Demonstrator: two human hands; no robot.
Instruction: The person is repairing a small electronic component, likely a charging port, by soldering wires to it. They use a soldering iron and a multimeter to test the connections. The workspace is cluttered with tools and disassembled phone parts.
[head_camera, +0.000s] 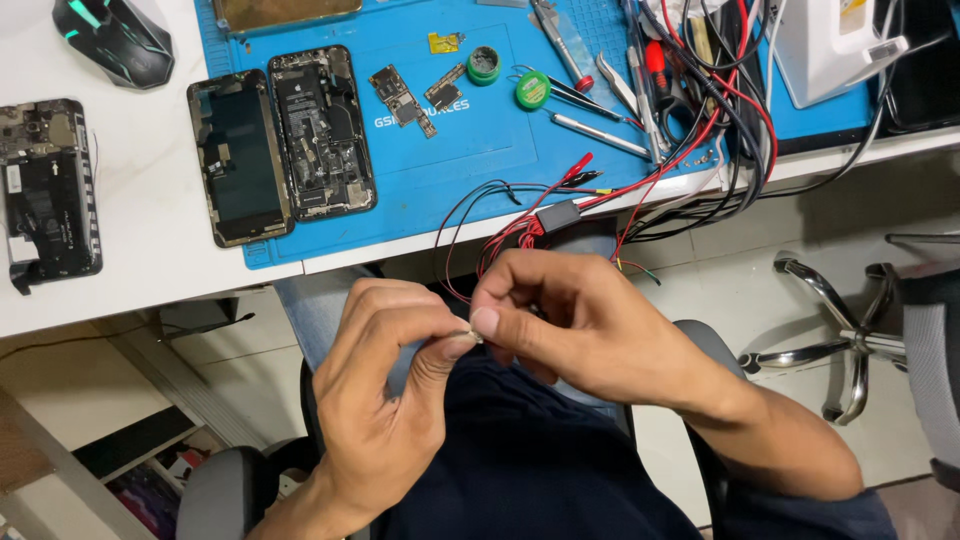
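My left hand (385, 385) and my right hand (565, 320) meet in front of my lap, below the table edge. Both pinch a tiny pale part (474, 336) between thumb and fingertips; what the part is cannot be made out. Thin red and black wires (500, 235) hang off the table right behind my right hand. On the blue work mat (470, 160) lie an opened phone body (322, 132) and its screen (238, 158), side by side, with two small circuit boards (405, 100) to their right.
A black mouse (115, 38) and another opened phone (45, 190) rest on the white table at left. Tweezers, screwdrivers, a green solder reel (532, 90) and tangled cables (700, 110) crowd the mat's right side. A chair base (840, 340) stands on the floor at right.
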